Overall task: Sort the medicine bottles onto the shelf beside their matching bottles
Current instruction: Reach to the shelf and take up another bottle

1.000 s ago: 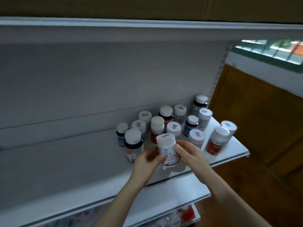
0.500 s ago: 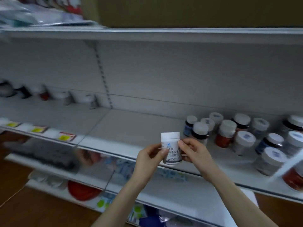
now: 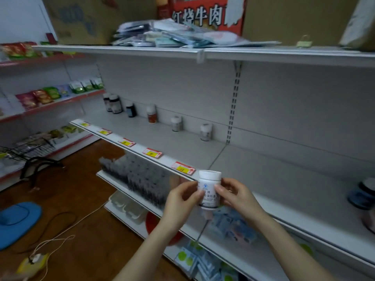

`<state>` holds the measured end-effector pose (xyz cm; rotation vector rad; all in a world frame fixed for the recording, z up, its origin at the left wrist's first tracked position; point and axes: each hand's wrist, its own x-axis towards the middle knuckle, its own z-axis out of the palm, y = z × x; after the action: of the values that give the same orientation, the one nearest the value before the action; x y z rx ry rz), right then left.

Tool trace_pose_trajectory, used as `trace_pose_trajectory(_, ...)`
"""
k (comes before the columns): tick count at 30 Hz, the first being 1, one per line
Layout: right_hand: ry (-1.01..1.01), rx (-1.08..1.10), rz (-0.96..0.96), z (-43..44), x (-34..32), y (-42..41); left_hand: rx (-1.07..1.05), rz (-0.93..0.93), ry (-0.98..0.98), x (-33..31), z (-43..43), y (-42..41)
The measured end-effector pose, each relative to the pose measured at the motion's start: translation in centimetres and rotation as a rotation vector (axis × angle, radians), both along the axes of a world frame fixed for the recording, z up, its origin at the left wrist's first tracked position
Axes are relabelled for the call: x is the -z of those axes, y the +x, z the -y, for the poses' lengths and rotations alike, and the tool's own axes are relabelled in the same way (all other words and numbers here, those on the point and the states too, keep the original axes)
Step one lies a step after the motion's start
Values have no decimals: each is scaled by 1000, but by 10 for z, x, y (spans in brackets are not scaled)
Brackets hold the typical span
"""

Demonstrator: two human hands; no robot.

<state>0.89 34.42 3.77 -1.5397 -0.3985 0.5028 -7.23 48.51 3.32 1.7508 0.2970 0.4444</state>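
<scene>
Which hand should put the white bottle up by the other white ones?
Probably the left hand. It and the right hand both pinch the white bottle, but the pale bottles stand at the back of the shelf, off to the left, so the right would cross over.

The medicine bottle [image 3: 209,191] was white from cap to body, with a small blue emblem, dark lettering and a dark band round its foot. The shelf [image 3: 182,142] was pale grey-white, and its price tags [image 3: 183,168] were red with yellow patches. Of the bottles at the back, the dark bottles [image 3: 114,103] looked blackish-brown, and the white-capped bottle [image 3: 152,116] wore a rust-red label. The red box [image 3: 203,15] carried white characters; the cardboard box [image 3: 81,17] was plain brown. The floor [image 3: 81,199] was reddish-brown wood, the pad [image 3: 18,222] on it bright blue.
</scene>
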Motion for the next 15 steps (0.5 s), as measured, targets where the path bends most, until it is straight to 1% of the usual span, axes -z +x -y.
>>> trace_pose_trajectory(3, -34, -8, 65, -39, 0, -2, 32, 1, 18, -2, -40, 0)
trace_pose_trajectory(7, -81, 33, 119, -66, 0, 10, 89, 6, -18, -3, -68, 14)
trace_pose_trajectory(9, -92, 62, 133, -75, 1, 22, 107, 5, -27, 0, -79, 30)
trace_pose_trajectory(15, -99, 205, 172, -97, 11, 79, 151, -31, 73, 15, -104, 102)
